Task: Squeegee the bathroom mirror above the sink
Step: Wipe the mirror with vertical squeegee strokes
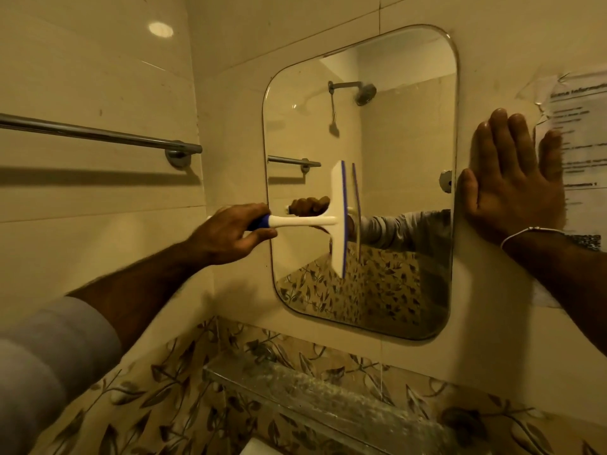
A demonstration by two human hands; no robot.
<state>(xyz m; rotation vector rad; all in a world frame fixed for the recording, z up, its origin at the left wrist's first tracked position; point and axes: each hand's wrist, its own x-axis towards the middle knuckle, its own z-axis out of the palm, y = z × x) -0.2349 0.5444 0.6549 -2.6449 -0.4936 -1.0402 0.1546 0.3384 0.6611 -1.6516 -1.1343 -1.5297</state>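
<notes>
Beside the mirror, right hand presses paper notice.

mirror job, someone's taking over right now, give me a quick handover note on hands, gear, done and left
Left hand grips the squeegee handle; its blade stands upright against the mirror, near the middle.
Right hand lies flat, fingers straight, on the wall just right of the mirror, partly over a taped paper notice.
Done: cannot tell which glass is already wiped.
Left: probably finish this stroke, then cover the rest.
</notes>
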